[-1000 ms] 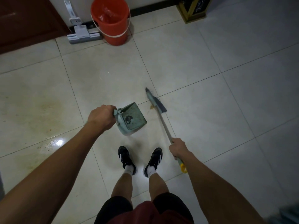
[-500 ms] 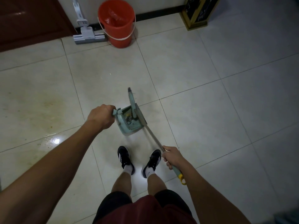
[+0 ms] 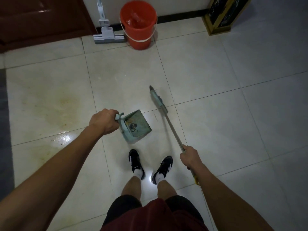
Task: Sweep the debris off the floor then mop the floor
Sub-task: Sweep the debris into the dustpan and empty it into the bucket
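The floor (image 3: 216, 67) is made of big pale tiles, and it has yellow-brown stains in the left middle of the frame and a wet shiny spot below them. A red bucket (image 3: 138, 24) stands at the top middle by the wall, and the mop (image 3: 108, 36) leans just left of it, likely waiting for the mopping part. The broom (image 3: 158, 100) is right of the middle, its head low near the floor and a little apart from the pan, so the sweeping step looks almost done. The dustpan (image 3: 136, 125) sits in the middle, tipped back so the dirt stays in. The left hand (image 3: 104, 121) has its fingers clenched around the pan's handle. The right hand (image 3: 190, 156) has its fingers wrapped tight on the broom stick. The debris (image 3: 132, 126) is a small dark clump inside the pan.
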Available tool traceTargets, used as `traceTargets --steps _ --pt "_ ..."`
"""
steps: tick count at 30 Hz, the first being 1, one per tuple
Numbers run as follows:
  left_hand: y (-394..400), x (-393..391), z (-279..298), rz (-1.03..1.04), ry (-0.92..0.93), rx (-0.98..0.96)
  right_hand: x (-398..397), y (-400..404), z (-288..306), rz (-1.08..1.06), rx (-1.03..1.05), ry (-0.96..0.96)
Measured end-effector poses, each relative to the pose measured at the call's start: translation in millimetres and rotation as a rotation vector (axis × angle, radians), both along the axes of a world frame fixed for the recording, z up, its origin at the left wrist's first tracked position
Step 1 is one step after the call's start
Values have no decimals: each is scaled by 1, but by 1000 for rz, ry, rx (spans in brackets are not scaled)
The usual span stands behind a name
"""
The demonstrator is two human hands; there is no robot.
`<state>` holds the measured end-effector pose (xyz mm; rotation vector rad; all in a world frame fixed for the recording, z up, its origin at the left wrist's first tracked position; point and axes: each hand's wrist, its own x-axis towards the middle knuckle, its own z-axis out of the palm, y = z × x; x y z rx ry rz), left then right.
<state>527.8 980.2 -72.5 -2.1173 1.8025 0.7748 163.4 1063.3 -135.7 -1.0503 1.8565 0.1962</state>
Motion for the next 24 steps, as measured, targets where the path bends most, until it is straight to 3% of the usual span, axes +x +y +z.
traceTargets --steps 7,15,24 --pt "3 -2 -11 -66 -54 -24 33 8 -16 35 95 -16" --pt "8 -7 -18 -70 -69 -36 53 18 -6 -175 226 -257" --pt "11 6 -1 21 -62 -41 43 14 18 -144 113 -183"
